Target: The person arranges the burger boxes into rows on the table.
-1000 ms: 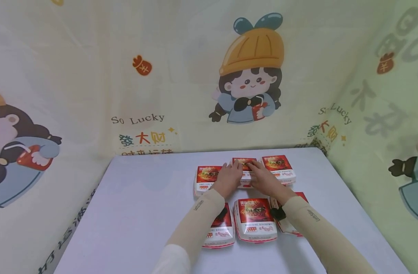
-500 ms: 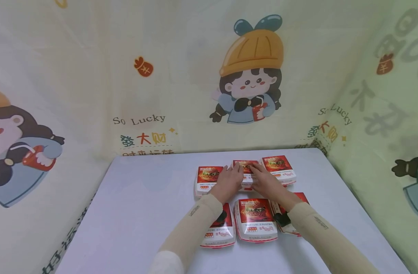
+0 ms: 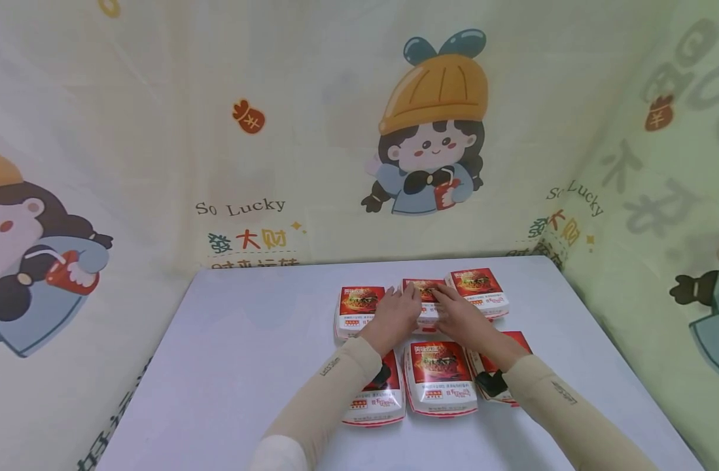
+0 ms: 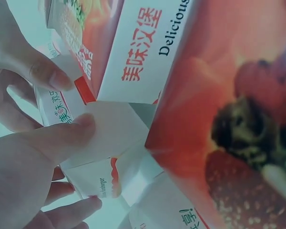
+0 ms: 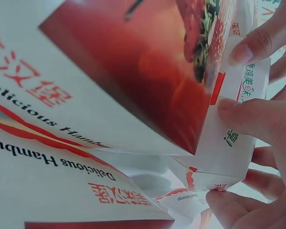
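Note:
In the head view, the middle burger box [image 3: 426, 315] of the back row lies between my two hands. It is a white carton with a red burger picture on its lid. My left hand [image 3: 396, 313] grips its left side and my right hand [image 3: 462, 319] grips its right side. The left wrist view has the left thumb on the carton's white flap [image 4: 112, 126], the fingers curled round its far side. Similarly, the right wrist view shows the right thumb on the carton's front [image 5: 217, 152] and the fingertips at its lower edge.
Beside the held box sit a back left box [image 3: 359, 302] and a back right box [image 3: 477, 282]. Nearer stand a front left box [image 3: 375, 400], a front middle box [image 3: 438, 373] and a partly hidden front right box [image 3: 517, 339]. All are on a white table [image 3: 247, 360] before a printed curtain [image 3: 330, 150].
Both hands have shifted slightly toward me, and the middle back box has come nearer with them. The other boxes look unmoved.

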Available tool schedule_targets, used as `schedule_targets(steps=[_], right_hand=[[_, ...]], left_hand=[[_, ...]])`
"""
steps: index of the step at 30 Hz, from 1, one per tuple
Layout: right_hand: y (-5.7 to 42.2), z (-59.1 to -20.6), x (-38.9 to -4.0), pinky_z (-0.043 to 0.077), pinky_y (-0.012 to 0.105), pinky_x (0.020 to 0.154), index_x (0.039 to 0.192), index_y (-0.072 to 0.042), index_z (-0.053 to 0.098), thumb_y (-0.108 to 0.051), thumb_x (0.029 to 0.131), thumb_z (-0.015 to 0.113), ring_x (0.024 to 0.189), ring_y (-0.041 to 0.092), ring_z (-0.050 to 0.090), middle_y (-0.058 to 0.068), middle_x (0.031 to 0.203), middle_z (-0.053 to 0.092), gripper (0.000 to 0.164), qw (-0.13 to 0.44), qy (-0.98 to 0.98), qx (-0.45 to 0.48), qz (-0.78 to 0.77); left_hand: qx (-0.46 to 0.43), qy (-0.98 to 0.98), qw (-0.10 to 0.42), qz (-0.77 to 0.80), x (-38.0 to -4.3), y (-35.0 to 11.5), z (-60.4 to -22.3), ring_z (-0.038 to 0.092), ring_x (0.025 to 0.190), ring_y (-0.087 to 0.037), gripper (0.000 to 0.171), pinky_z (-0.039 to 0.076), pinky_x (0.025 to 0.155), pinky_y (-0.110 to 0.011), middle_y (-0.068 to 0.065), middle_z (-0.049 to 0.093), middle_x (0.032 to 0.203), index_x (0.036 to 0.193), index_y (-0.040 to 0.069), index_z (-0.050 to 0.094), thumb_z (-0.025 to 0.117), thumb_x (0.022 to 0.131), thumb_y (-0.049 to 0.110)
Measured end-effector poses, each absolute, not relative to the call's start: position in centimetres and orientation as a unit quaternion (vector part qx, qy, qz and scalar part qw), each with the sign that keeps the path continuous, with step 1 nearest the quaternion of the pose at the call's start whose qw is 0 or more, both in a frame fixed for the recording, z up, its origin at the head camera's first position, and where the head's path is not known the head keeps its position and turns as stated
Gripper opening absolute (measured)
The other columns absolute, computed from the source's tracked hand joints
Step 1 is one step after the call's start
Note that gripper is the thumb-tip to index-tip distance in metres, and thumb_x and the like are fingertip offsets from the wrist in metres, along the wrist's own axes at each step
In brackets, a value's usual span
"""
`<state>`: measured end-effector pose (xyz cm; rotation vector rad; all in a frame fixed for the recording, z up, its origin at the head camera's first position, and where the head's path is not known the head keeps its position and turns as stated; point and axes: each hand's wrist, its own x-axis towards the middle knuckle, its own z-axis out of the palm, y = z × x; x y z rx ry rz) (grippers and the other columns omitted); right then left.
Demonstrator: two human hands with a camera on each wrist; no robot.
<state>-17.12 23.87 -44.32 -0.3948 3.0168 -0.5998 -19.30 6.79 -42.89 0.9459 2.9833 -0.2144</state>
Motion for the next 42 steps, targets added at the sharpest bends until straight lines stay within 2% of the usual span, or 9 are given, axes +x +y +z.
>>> schedule_targets(steps=[13,20,27,33,42], right_hand=[[24.14,-44.92,-17.23,0.049,0.055,0.102,0.147,0.000,0.042,-0.015,0.088,0.075,0.137,0.044,0.043,0.023,0.155,0.035,0.069,0.051,0.967,-0.133,-0.210],[24.26,-44.91,-17.10,0.049,0.055,0.103,0.146,0.000,0.042,-0.014,0.088,0.075,0.138,0.043,0.042,0.022,0.154,0.035,0.068,0.053,0.967,-0.133,-0.212],[24.45,-45.01,-17.13,0.046,0.057,0.105,0.146,-0.001,0.043,-0.015,0.088,0.075,0.139,0.043,0.039,0.022,0.155,0.034,0.068,0.058,0.965,-0.139,-0.214],[24.62,-45.14,-16.98,0.042,0.059,0.108,0.146,-0.002,0.043,-0.015,0.088,0.075,0.141,0.044,0.036,0.021,0.155,0.034,0.068,0.057,0.962,-0.145,-0.223],[24.71,-45.16,-16.94,0.041,0.061,0.108,0.148,-0.006,0.042,-0.021,0.088,0.075,0.143,0.044,0.033,0.018,0.157,0.032,0.070,0.060,0.962,-0.132,-0.230]], left_hand=[[0.297,0.953,0.015,-0.058,-18.95,6.83,-43.60,0.061,0.124,-0.017,0.072,0.044,0.113,-0.040,-0.004,0.054,0.141,0.143,0.012,0.048,0.073,0.086,0.048],[0.301,0.952,0.011,-0.057,-18.88,6.86,-43.62,0.062,0.122,-0.018,0.073,0.045,0.112,-0.041,-0.005,0.053,0.142,0.143,0.011,0.048,0.073,0.086,0.049],[0.304,0.951,0.002,-0.063,-18.75,6.83,-43.53,0.063,0.120,-0.021,0.074,0.046,0.111,-0.041,-0.005,0.056,0.134,0.139,0.012,0.052,0.074,0.082,0.055],[0.298,0.953,0.013,-0.059,-18.76,6.81,-43.55,0.061,0.120,-0.025,0.073,0.045,0.111,-0.046,-0.005,0.056,0.135,0.137,0.013,0.053,0.074,0.081,0.056],[0.285,0.957,0.026,-0.040,-18.99,6.81,-43.78,0.053,0.130,-0.027,0.068,0.041,0.113,-0.048,-0.005,0.052,0.143,0.139,0.015,0.053,0.069,0.086,0.056]])
